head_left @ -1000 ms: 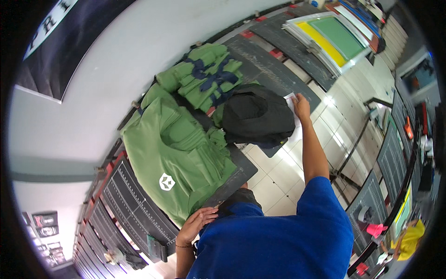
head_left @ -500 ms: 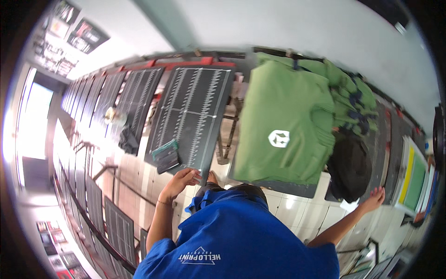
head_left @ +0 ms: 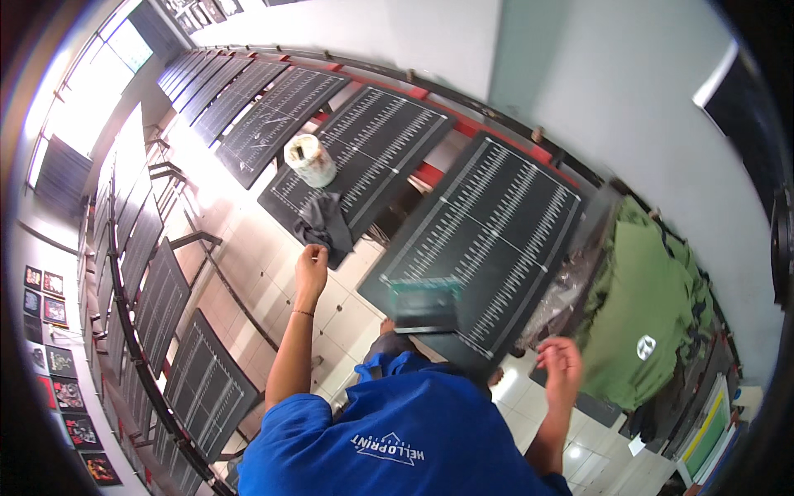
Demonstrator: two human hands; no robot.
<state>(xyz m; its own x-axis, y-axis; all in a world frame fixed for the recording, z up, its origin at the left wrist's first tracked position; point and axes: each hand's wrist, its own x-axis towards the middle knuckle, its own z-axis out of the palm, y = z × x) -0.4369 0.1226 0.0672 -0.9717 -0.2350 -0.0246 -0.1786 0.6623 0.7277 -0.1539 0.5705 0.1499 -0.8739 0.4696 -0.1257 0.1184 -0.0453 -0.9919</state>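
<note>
Left hand (head_left: pixel 311 263) closed in a loose fist, reaching toward the dark grey rag (head_left: pixel 324 225) on a black printing board (head_left: pixel 364 157), just short of it. Right hand (head_left: pixel 561 362) open, fingers curled, empty, near a green shirt (head_left: pixel 637 322). White tub (head_left: pixel 309 160) stands beside the rag.

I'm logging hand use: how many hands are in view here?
2. The left hand is at the lower edge of the dark cloth on a black board; the right hand is beside the green shirts. No others show.
</note>
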